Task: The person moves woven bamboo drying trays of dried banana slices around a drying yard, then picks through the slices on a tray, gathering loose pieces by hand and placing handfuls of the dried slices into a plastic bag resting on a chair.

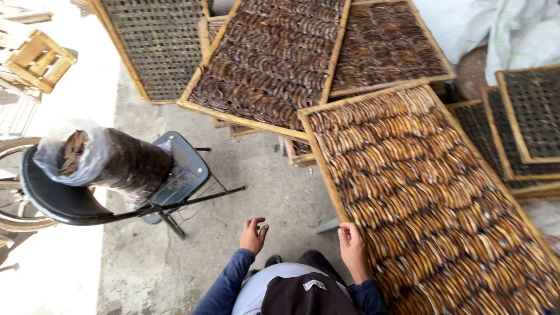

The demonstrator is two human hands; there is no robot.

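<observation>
Resting against the near corner of the big woven tray [431,192], the right hand [353,245] had its fingers curled loosely over the first amber slices [408,175] by the wooden rim, gripping nothing I could make out. The left hand [253,234] hung empty and half open above the bare concrete floor [256,169], apart from everything. Lifting slices cleanly there probably called for working row by row from that corner (they overlapped like shingles), so neighbours stayed put. Beyond lay darker trays [274,58], stacked and leaning. To the left stood a tipped blue chair [181,169] carrying a plastic bag [111,160] of dark slices; the floor between chair and tray gave the arms open room.
</observation>
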